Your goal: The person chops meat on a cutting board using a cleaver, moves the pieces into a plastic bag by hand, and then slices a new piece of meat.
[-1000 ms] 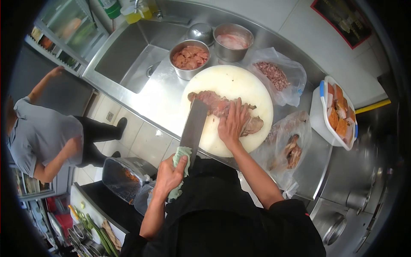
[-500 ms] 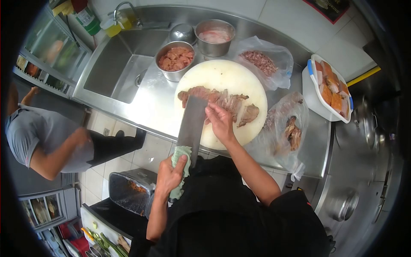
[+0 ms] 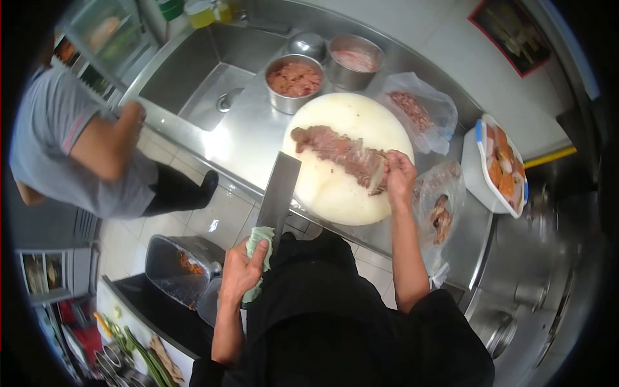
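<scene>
My left hand (image 3: pixel 242 269) grips a cleaver (image 3: pixel 280 187) by its handle, which is wrapped in a pale green cloth (image 3: pixel 258 258). The broad blade points away from me, over the near left edge of a round white cutting board (image 3: pixel 348 200). Across the board lies a long strip of sliced meat (image 3: pixel 335 152). At the strip's right end, my right hand (image 3: pixel 398 173) is closed on the meat with fingers and thumb. Just right of that wrist, a clear plastic bag (image 3: pixel 445 184) holds a darker chunk of meat.
Behind the board stand metal pots of meat (image 3: pixel 294 79) and pale pinkish contents (image 3: pixel 353 60), beside a bag of chopped meat (image 3: pixel 412 109). A white tub (image 3: pixel 474 171) of orange-brown blocks is at right, a sink (image 3: pixel 193 90) at left. A person in grey (image 3: pixel 77 142) stands left, near a bin (image 3: pixel 184 271).
My right hand has moved right, from beside the blade to the meat's right end. The separate end piece now lies against or under the strip. The cleaver has drawn back slightly.
</scene>
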`<control>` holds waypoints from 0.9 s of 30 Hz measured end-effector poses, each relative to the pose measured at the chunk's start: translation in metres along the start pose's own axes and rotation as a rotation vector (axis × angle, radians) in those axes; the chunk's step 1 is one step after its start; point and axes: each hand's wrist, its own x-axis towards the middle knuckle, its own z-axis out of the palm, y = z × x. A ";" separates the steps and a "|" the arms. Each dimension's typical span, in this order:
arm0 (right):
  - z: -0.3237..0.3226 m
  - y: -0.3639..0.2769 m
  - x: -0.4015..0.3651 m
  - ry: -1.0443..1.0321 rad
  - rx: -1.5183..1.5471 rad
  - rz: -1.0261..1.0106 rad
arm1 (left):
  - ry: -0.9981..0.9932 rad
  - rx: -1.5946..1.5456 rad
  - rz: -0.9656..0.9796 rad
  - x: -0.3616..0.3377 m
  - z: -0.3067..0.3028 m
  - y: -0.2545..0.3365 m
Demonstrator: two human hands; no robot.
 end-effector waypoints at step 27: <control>-0.084 0.000 0.049 -0.386 -0.516 -0.413 | 0.107 0.121 -0.082 -0.035 0.077 0.055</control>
